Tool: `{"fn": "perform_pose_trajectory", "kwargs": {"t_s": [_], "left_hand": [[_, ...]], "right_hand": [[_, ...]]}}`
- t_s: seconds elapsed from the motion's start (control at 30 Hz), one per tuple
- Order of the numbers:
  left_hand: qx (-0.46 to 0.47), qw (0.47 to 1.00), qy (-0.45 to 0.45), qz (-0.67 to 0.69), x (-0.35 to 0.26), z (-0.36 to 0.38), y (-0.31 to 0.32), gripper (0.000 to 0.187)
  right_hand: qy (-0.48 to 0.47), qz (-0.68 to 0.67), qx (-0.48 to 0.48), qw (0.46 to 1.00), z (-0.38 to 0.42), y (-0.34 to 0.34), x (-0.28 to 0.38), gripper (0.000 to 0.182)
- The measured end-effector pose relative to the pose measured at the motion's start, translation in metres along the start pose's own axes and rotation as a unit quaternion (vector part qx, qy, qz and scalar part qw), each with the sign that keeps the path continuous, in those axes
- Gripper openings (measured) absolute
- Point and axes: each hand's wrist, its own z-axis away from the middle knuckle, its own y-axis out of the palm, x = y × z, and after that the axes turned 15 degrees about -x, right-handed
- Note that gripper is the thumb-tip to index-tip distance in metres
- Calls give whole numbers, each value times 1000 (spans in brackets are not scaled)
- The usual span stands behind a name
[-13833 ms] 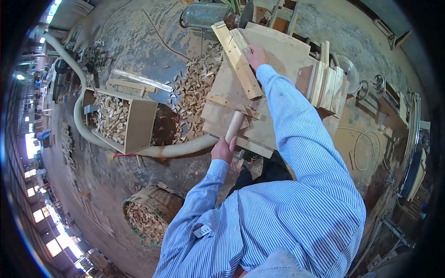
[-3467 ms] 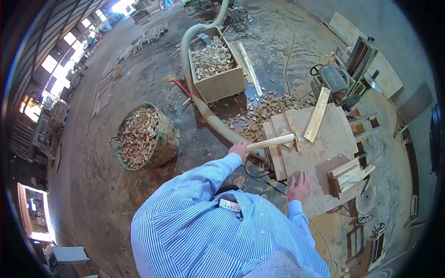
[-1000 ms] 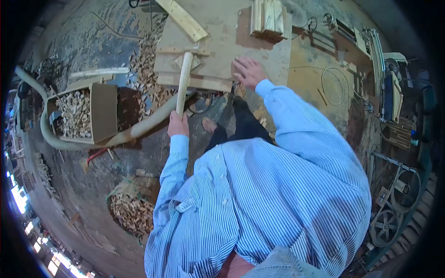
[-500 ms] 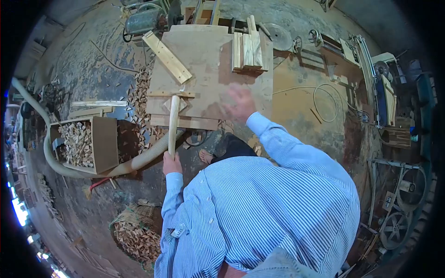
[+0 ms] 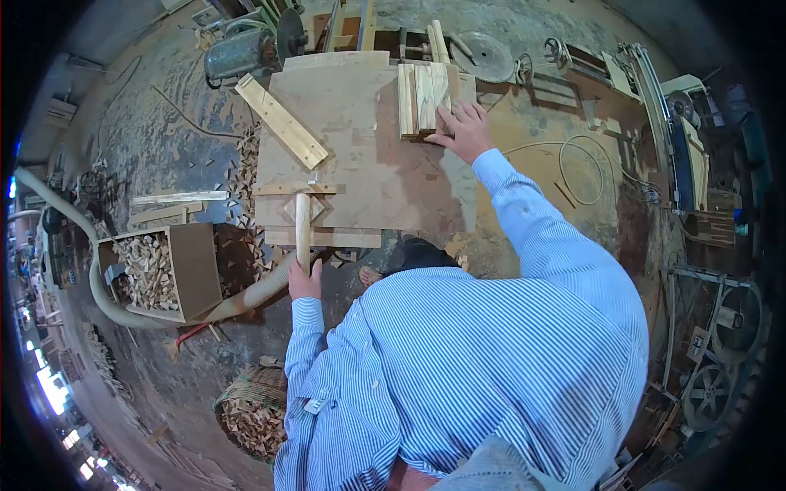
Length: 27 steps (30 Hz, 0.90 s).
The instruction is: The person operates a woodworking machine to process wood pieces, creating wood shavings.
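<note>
My left hand (image 5: 304, 281) is closed around the near end of a pale wooden handle (image 5: 303, 229). The handle's far end lies at a narrow wooden crosspiece (image 5: 296, 189) on the worktop (image 5: 360, 131). My right hand (image 5: 465, 131) rests at the near right corner of a stack of wooden boards (image 5: 426, 92), thumb along the stack's near end and fingers spread over its right side. Left of the stack, a longer wooden strip with small holes (image 5: 282, 123) lies slanted on the worktop.
A box of wood offcuts (image 5: 195, 270) stands on the floor at the left, with a thick hose (image 5: 246, 301) running round it. Nearer is a basket of offcuts (image 5: 255, 421). Beyond the worktop are a motor (image 5: 239, 57) and a round saw blade (image 5: 483, 57).
My right hand has moved away from me and rightward, from over the worktop to the board stack. My left hand keeps its hold on the handle. The camera view has shifted slightly.
</note>
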Motion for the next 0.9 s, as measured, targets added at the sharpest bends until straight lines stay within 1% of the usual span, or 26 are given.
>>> {"fn": "perform_pose_trajectory", "kwargs": {"t_s": [0.03, 0.07, 0.1, 0.17, 0.2, 0.27, 0.3, 0.33, 0.37, 0.4, 0.43, 0.47, 0.5, 0.53, 0.57, 0.6, 0.63, 0.67, 0.7, 0.73, 0.77, 0.8, 0.83, 0.9], "left_hand": [[-3, 1000, -3, 3, -2, 0, 1, 71], [-3, 1000, -3, 3, -3, -1, 2, 71], [-2, 1000, 2, 3, -2, -1, 2, 70], [-3, 1000, 8, 4, 1, -3, 1, 68], [0, 1000, 14, 3, 2, -3, -1, 66], [0, 1000, 18, 5, 2, -3, -3, 64], [5, 1000, 22, 10, 2, -4, -4, 64], [10, 1000, 25, 15, 2, -5, -4, 63], [10, 1000, 24, 17, 2, -5, -5, 63], [18, 1000, 12, 18, 2, -6, -4, 62], [25, 999, 1, 20, 1, -8, -3, 61], [25, 999, 0, 22, -1, -10, 0, 61], [-12, 999, 19, 33, 1, -12, 7, 58], [-52, 997, 36, 42, -1, -15, 10, 55], [-60, 997, 28, 41, -2, -20, 12, 55], [-32, 998, 6, 47, -7, -25, 13, 52], [-8, 999, -20, 50, -11, -29, 11, 50], [-7, 999, -18, 36, -12, -32, 11, 50], [-5, 1000, -16, 20, -11, -32, 11, 50], [6, 999, -35, -4, -14, -32, 8, 52], [21, 998, -52, -25, -17, -33, 6, 53], [18, 998, -51, -23, -18, -32, 4, 55], [11, 998, -59, -28, -20, -31, 1, 55], [43, 995, -93, 2, -30, -33, -6, 54]], "right_hand": [[2, 4, -18, 1000, 6, -3, 4, 73], [14, 10, -28, 999, 8, -3, 8, 69], [14, 9, -28, 999, 10, -5, 10, 69], [61, 3, -29, 998, 11, -7, 16, 62], [60, 3, -30, 998, 15, -7, 16, 62], [125, -57, -75, 988, 23, -9, 13, 48], [122, -58, -74, 988, 25, -13, 16, 48], [252, -132, -87, 955, 27, -18, 19, 43], [376, -202, -98, 899, 29, -23, 21, 39], [375, -200, -98, 900, 28, -28, 23, 39], [495, -326, -102, 799, 26, -33, 26, 40], [595, -439, -102, 665, 24, -37, 28, 40], [592, -440, -102, 668, 20, -44, 38, 40], [584, -461, -105, 659, 13, -50, 56, 39], [575, -486, -103, 650, 7, -53, 72, 38], [567, -495, -91, 651, 0, -50, 83, 38], [549, -491, -65, 673, -8, -44, 96, 38], [528, -489, -36, 693, -18, -35, 111, 39], [517, -506, -18, 691, -28, -23, 126, 39], [430, -454, -6, 780, -39, -6, 137, 43], [337, -394, -2, 855, -48, 10, 147, 46], [252, -337, -44, 906, -53, 42, 154, 37], [247, -346, -40, 904, -66, 60, 163, 37], [186, -255, 48, 948, -92, 91, 182, 27]]}}
